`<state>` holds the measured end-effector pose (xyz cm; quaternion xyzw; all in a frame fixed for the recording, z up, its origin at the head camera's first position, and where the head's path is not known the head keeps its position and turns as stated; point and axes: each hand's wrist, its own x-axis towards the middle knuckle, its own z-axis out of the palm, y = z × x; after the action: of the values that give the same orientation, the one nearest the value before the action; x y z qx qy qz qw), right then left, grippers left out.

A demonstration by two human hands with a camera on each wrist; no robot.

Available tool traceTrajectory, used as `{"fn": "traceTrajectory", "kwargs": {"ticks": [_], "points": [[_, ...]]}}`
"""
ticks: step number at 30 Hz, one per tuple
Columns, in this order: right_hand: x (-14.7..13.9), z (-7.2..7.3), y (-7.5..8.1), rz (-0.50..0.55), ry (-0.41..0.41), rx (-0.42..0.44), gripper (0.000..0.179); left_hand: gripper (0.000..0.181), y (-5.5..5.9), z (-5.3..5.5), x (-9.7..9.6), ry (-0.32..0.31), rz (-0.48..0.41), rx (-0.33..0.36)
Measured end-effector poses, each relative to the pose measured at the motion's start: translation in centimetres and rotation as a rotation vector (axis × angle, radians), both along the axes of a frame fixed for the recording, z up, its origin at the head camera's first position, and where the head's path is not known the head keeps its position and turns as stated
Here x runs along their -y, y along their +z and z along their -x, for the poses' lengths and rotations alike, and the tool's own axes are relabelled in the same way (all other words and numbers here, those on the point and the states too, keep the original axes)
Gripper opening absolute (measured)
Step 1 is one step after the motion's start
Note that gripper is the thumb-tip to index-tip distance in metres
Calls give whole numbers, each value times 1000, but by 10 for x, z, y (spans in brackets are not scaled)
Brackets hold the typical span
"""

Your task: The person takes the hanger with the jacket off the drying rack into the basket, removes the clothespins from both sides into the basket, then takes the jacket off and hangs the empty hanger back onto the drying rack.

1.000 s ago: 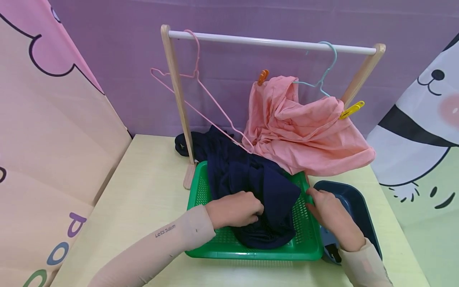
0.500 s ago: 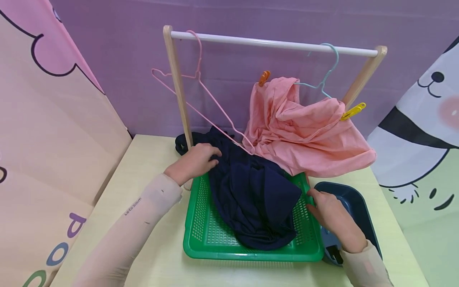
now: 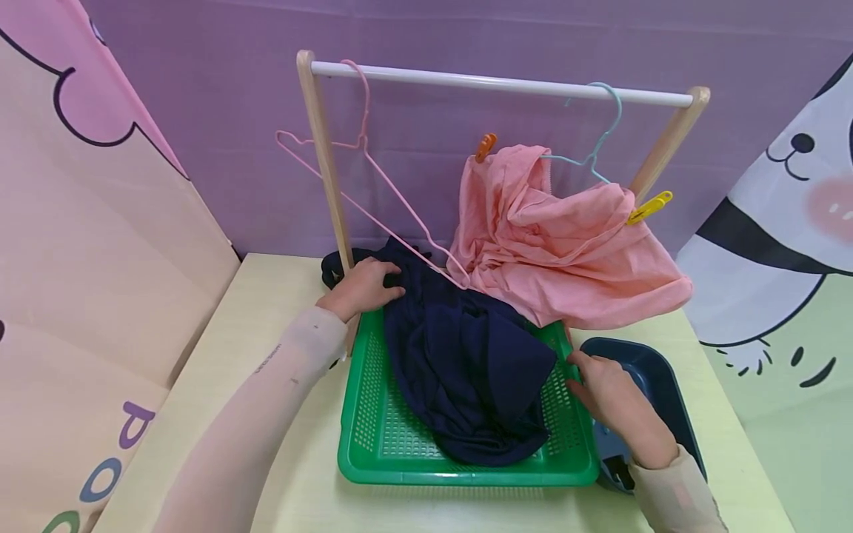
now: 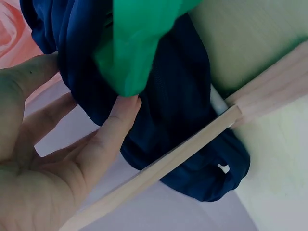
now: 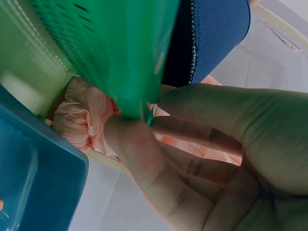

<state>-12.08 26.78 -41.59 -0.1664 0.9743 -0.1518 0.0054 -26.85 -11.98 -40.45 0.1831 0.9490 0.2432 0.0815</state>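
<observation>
A navy garment [image 3: 460, 355] is heaped in a green plastic basket [image 3: 466, 475] and spills over its back left edge. My left hand [image 3: 363, 289] is at the basket's back left corner, over the navy cloth, with its fingers apart. In the left wrist view one fingertip [image 4: 126, 103] meets the corner of the green rim, while the other fingers are beside the cloth. At the basket's right side, my right hand [image 3: 616, 400] pinches the rim between thumb and finger, as the right wrist view shows.
Behind the basket stands a rack with a white rail [image 3: 500, 83]. From it hang a bare pink hanger [image 3: 400, 196] and a mint hanger [image 3: 593, 152] with a pink garment [image 3: 566, 252], held by orange [image 3: 485, 146] and yellow [image 3: 649, 208] clothespins. A dark blue tub [image 3: 656, 377] stands at the right.
My left hand has left the navy garment in the basket's middle and moved back and left to the basket's far left corner. The right hand stays at the rim.
</observation>
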Motion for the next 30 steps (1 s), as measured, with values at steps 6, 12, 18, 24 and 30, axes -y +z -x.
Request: {"fn": "traceTrajectory", "kwargs": {"ticks": [6, 12, 18, 24, 30], "points": [[2, 1, 0, -7, -4, 4, 28, 34, -4, 3, -1, -20, -73, 31], [3, 2, 1, -11, -2, -5, 27, 24, 4, -1, -5, -43, -132, -27], [2, 0, 2, -1, -5, -11, 27, 23, 32, -24, -24, -146, -169, -136], [2, -1, 2, 7, -3, -15, 26, 22, 55, -68, -52, -350, -163, -260], [1, -1, 1, 9, -1, -23, 26, 19, 62, -112, -77, -555, -255, -401]]}}
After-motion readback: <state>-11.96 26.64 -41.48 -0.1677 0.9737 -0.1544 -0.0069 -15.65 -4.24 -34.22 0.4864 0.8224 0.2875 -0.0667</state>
